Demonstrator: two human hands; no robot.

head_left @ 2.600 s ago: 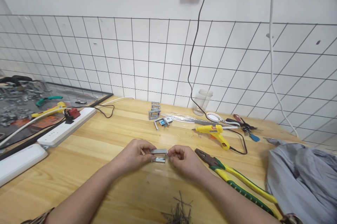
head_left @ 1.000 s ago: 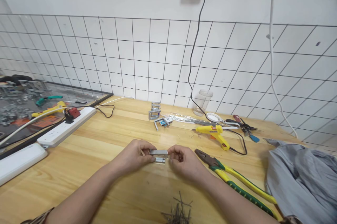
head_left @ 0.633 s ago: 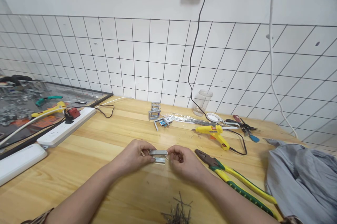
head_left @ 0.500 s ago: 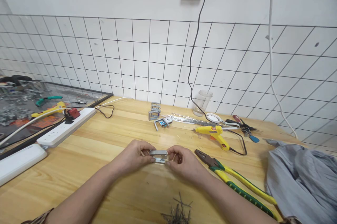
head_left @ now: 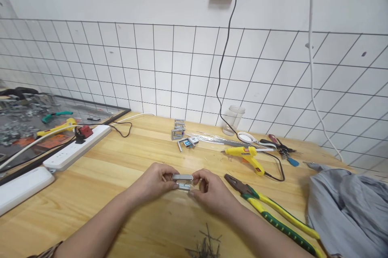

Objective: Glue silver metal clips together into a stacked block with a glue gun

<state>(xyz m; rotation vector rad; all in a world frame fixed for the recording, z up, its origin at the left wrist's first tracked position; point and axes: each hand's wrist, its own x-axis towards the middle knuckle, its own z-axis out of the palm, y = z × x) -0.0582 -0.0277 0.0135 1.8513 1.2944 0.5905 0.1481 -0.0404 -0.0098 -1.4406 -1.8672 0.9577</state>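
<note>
A small silver metal frame (head_left: 182, 177), with two parallel bars and a gap between them, is held between my hands just above the wooden table. My left hand (head_left: 159, 177) pinches its left end between thumb and fingers. At the right end, the fingers of my right hand (head_left: 210, 187) touch the upper bar, while the thumb sits at the lower bar's end. Fine detail inside the frame is too small to make out. Nearer to me lies a pile of thin dark metal pins (head_left: 207, 248), partly cut off by the picture's edge.
Similar metal frames (head_left: 178, 133) stand farther back beside thin metal rods (head_left: 212, 140). Large pliers (head_left: 257, 201), a yellow glue gun (head_left: 247, 155) and grey cloth (head_left: 345, 205) lie to the right. Power strips (head_left: 75, 151) lie left; a clear cup (head_left: 233, 120) stands near the wire grid (head_left: 195, 72).
My right thumb has moved slightly down and away from the frame's right end. The frame's upper bar has turned a little, showing more of its flat face. The left hand keeps its grip.
</note>
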